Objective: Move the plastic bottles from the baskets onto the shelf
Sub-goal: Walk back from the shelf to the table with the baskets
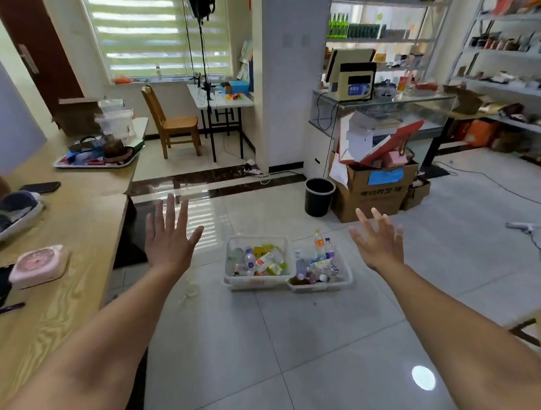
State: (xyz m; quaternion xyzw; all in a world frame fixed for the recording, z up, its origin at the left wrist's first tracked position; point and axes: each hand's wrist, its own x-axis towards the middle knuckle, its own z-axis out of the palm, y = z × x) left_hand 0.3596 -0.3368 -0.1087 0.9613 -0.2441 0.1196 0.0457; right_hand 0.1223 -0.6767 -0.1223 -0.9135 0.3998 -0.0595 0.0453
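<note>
Two white plastic baskets stand side by side on the tiled floor ahead of me. The left basket [235, 282] is heaped with several small plastic bottles [266, 260]. The right basket [345, 280] holds more, with an orange-capped bottle [318, 243] standing upright. My left hand [169, 236] is raised to the left of the baskets, fingers spread and holding nothing. To the right of the baskets my right hand [376, 241] is also spread and empty. Grey metal shelves [504, 86] line the far right wall, stocked with goods.
A wooden table [65, 242] runs along my left with a pink device, shoes and a tray of clutter. A black bin [319, 197] and a full cardboard box [376, 192] stand behind the baskets. A glass counter, cables on the floor and a wooden chair lie farther back.
</note>
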